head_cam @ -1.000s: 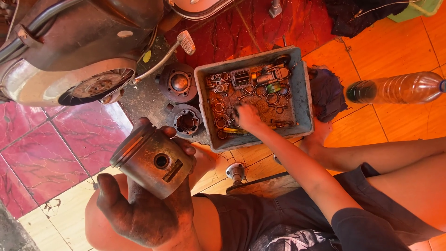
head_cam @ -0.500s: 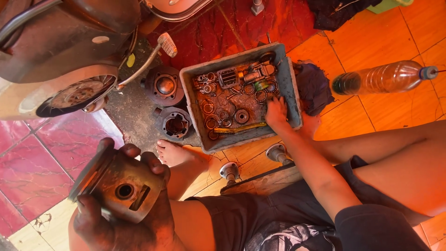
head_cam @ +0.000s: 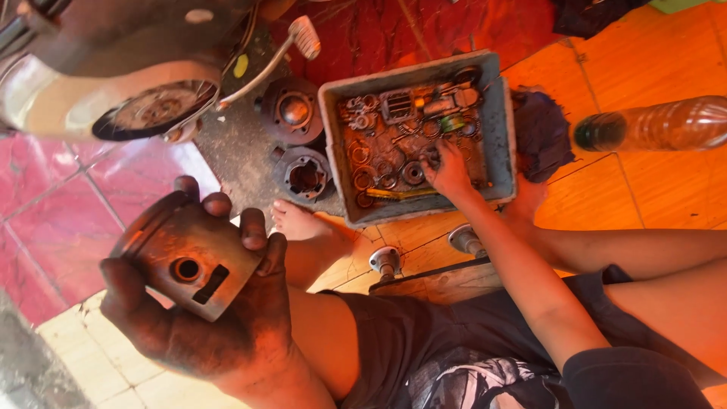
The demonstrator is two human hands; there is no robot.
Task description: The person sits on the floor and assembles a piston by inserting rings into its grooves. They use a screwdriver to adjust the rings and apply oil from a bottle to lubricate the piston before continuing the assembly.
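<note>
One piston (head_cam: 185,257), two hands

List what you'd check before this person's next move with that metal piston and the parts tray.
1. Left hand grips the piston: ok, thumb and fingers wrap it.
2. Right hand reaches the parts tray: ok, fingers among the small parts.
3. Right hand has picked a part: cannot tell, the hand hides it.
4. Tray sits flat on the floor: ok.
5. Plastic bottle out of the arm's way: ok, it lies beyond the tray.
6. Bare foot clear of the metal cylinder: not ok, very close.
</note>
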